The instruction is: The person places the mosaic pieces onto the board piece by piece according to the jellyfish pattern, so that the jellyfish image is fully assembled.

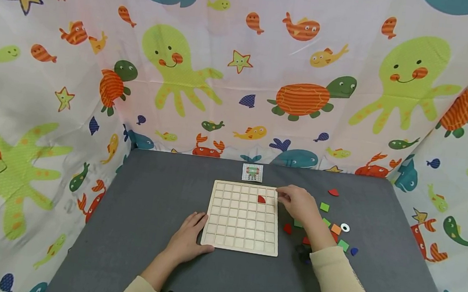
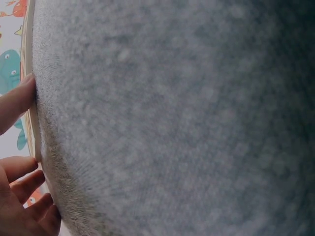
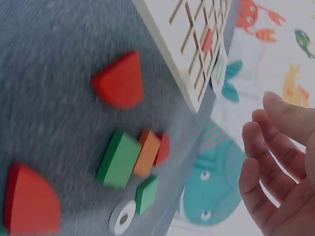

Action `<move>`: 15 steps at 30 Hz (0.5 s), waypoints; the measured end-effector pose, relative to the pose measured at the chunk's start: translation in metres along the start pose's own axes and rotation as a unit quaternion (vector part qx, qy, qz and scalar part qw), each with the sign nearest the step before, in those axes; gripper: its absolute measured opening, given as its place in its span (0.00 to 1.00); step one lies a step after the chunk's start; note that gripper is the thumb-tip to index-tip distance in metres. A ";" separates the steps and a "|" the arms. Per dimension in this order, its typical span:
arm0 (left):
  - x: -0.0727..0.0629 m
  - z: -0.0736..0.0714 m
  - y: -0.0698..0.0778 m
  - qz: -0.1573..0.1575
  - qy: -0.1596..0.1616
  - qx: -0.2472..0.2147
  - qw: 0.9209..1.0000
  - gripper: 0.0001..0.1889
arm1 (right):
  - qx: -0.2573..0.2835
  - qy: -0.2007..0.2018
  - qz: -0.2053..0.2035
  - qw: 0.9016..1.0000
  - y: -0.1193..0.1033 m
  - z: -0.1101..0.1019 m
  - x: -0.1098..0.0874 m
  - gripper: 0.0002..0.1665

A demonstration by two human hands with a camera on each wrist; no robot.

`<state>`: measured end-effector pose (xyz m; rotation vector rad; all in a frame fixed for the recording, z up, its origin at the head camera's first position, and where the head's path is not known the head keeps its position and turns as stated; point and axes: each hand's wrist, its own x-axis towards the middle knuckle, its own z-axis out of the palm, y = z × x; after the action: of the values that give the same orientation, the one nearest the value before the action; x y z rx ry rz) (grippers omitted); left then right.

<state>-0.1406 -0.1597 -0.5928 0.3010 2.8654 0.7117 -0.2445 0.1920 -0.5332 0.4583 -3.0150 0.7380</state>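
A pale wooden grid board (image 1: 241, 218) lies on the dark grey table, with a red quarter-round piece (image 1: 261, 199) in one cell near its upper right. My left hand (image 1: 185, 238) rests at the board's lower left corner, fingertips along the left edge and thumb by the bottom edge. In the left wrist view, the fingers (image 2: 29, 187) touch the board's side. At the upper right corner is my right hand (image 1: 298, 203). Its fingers (image 3: 256, 140) bend loosely in the right wrist view, with no piece visible between them.
Right of the board lie scattered pieces: a red quarter-round (image 1: 333, 192), a green square (image 1: 324, 206), an orange square (image 1: 336, 229), a white ring (image 1: 345, 227), a blue piece (image 1: 354, 251) and others partly under the right forearm. A small picture card (image 1: 252, 172) lies behind the board, before a patterned curtain (image 1: 228, 117).
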 end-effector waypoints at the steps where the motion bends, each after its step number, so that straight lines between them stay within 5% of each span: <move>1: 0.000 0.000 0.000 0.000 0.000 0.000 1.000 0.52 | 0.006 0.004 0.006 1.000 0.003 -0.003 -0.002 0.19; 15: 0.000 0.002 0.000 0.004 0.002 -0.002 1.000 0.52 | 0.055 0.030 0.056 0.996 0.055 -0.016 -0.030 0.19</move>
<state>-0.1399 -0.1588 -0.5945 0.3108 2.8670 0.7214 -0.2326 0.2539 -0.5455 0.2645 -2.9741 0.9106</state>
